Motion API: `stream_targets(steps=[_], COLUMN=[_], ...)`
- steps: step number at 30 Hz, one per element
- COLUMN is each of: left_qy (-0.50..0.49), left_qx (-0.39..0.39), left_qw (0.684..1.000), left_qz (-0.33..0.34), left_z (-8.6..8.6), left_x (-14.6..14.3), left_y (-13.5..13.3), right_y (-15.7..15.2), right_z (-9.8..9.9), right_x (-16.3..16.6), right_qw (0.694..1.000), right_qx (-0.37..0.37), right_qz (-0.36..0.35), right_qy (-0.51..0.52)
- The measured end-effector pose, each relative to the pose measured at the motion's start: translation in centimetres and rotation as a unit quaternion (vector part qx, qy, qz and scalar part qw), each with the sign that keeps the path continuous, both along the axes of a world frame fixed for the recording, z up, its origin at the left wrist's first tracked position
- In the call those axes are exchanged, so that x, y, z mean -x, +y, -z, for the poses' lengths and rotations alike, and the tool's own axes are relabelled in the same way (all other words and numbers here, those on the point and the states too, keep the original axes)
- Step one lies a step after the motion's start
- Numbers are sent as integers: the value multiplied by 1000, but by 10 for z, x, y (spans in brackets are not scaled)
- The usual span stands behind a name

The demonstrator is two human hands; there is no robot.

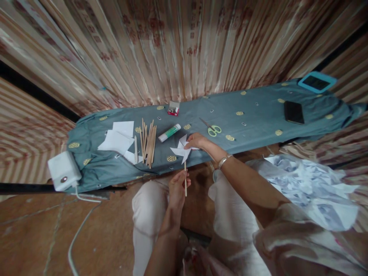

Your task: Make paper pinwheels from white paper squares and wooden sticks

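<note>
A white paper pinwheel (183,150) is at the near edge of the cloth-covered bench, fixed or held against the top of a thin wooden stick (185,188). My left hand (177,184) is closed around the stick below the pinwheel. My right hand (197,142) pinches the pinwheel near its centre, and its fingers cover part of the paper. Just beyond the pinwheel lies a glue stick (169,133) with a green label. Green-handled scissors (212,128) rest beyond my right hand. An opened small red box (173,109) holds shiny little metal pieces.
Several wooden sticks (149,143) lie left of the pinwheel, beside a white pen-like stick (136,149) and paper sheets (116,138). A white corded box (64,171) sits at the left end. A black wallet-like object (293,112) and blue-framed tablet (317,82) lie right. White paper pieces (313,188) are heaped at right.
</note>
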State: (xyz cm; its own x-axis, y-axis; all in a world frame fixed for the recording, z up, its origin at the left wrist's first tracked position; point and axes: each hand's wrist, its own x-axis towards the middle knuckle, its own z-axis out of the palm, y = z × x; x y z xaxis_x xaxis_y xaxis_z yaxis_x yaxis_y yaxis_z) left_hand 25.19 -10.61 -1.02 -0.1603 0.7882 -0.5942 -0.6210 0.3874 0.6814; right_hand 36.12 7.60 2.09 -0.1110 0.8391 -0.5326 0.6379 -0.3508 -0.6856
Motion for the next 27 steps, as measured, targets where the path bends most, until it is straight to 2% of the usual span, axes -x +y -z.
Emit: stream_targets(steps=[7, 11, 14, 17, 22, 27], left_qy=[-9, -13, -24, -36, -37, -21], left_qx=[-15, -18, -21, -33, -57, -61], left_qw=[1000, 1000, 999, 999, 997, 997], left_qz=[-1, -4, 7, 21, 39, 38], left_z=[-11, -19, -24, -26, -21, -14], left_x=[-1, -2, -6, -12, -18, -13], left_y=[8, 17, 29, 43, 60, 66], right_y=[-17, -21, -22, -21, -13, -6], right_z=[-20, -22, -18, -13, -10, -8], right_x=[-14, -30, -42, -48, -44, -39], right_qw=[983, 961, 939, 897, 867, 876], right_qx=[34, 13, -19, -62, -122, -171], right_qz=[51, 92, 134, 203, 246, 245], right_qy=[174, 261, 316, 388, 415, 379])
